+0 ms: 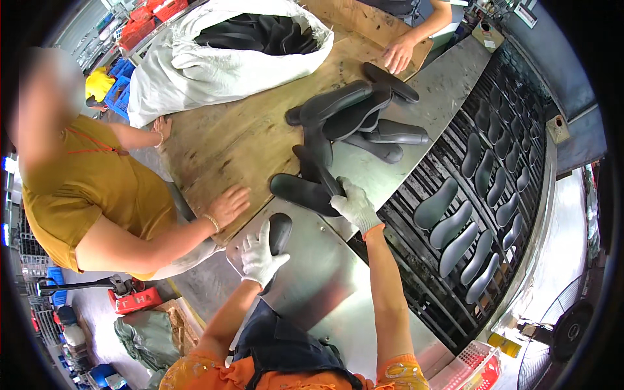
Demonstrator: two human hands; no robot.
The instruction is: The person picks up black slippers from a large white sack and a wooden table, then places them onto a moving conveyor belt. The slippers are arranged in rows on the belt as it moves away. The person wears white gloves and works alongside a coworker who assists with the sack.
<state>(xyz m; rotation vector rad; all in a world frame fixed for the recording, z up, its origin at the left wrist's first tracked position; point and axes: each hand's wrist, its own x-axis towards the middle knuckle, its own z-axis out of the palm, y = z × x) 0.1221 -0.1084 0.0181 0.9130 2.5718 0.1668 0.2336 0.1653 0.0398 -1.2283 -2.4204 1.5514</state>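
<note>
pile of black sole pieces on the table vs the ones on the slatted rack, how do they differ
The pile is heaped, pieces overlapping; the rack pieces are spread out in rows. The right gloved hand is at the pile's near edge; no hand touches the rack pieces. Both consist of dark, elongated pieces with rounded ends.

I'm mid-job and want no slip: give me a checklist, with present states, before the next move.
1. Right hand holding the tilted insole: ok.
2. Left hand firmly closed on its black insole: cannot tell; thumb and fingers overlap it.
3. Co-worker's nearest hand apart from both gloves: ok, on the wooden table.
4. Piled insoles lying singly: not ok, they overlap.
5. Near insoles on the slatted rack unstacked: ok.
</note>
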